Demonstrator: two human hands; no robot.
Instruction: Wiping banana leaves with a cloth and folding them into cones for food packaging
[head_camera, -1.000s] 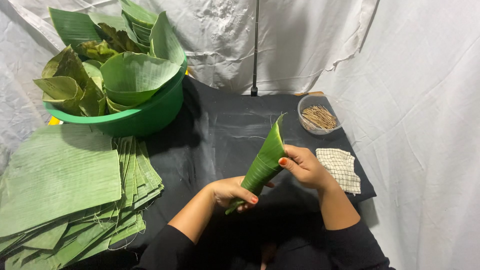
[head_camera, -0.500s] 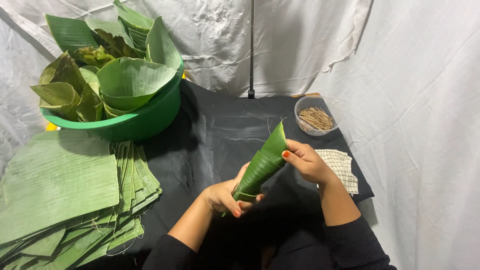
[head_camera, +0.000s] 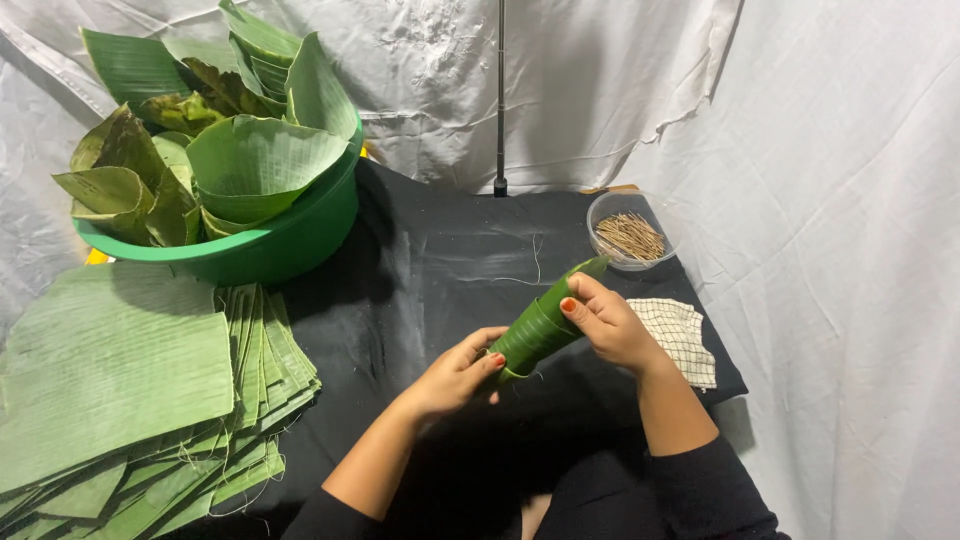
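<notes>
— White sheeting (head_camera: 800, 150) hangs behind a black cloth-covered table (head_camera: 440, 270). What have my hands got?

— Your left hand (head_camera: 455, 372) pinches the near, narrow end of the rolled green banana-leaf cone (head_camera: 540, 325); your right hand (head_camera: 610, 325) wraps its far, wider end, just above mid-table.

— And around them?

— A checked cloth (head_camera: 685, 335) lies right, a clear cup of thin sticks (head_camera: 630, 235) beyond it, a green basin of finished cones (head_camera: 270, 250) far left, flat-cut leaves (head_camera: 110, 370) near left.

— Risks?

— I judge the roll could spring open if either grip slackens, or the leaf split along its grain if squeezed.
</notes>
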